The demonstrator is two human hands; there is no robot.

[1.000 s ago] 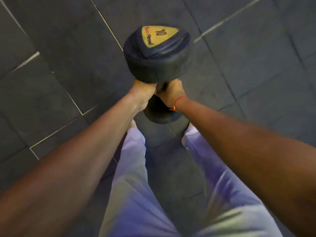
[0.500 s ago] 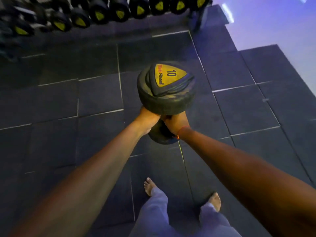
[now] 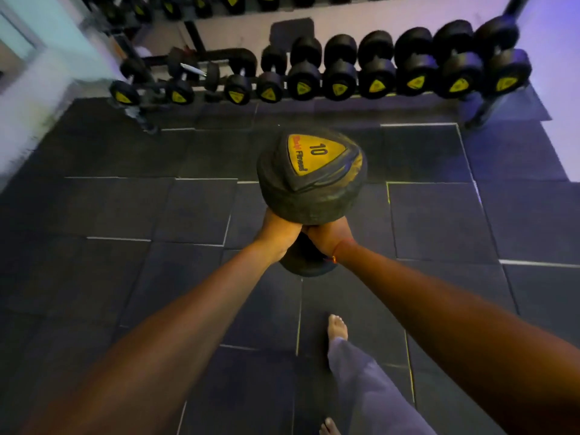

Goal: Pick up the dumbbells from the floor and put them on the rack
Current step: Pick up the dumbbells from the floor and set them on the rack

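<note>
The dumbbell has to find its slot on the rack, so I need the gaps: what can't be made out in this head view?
- Handle of the dumbbell: hidden by the left hand and right hand gripping it.
- Its lower head: mostly behind the hands.
- Weight numbers on the racked dumbbells: too small and blurred.
- Rack, left end: motion-blurred, so free slots are unclear.
- Upper shelf: cut off by the top edge.

Dark rubber floor tiles [image 3: 194, 208] with pale seams — violet-lit wall [image 3: 552, 32] beyond.

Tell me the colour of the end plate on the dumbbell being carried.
Yellow, on the black dumbbell, with a dark "10"; only the head view shows it.
</note>
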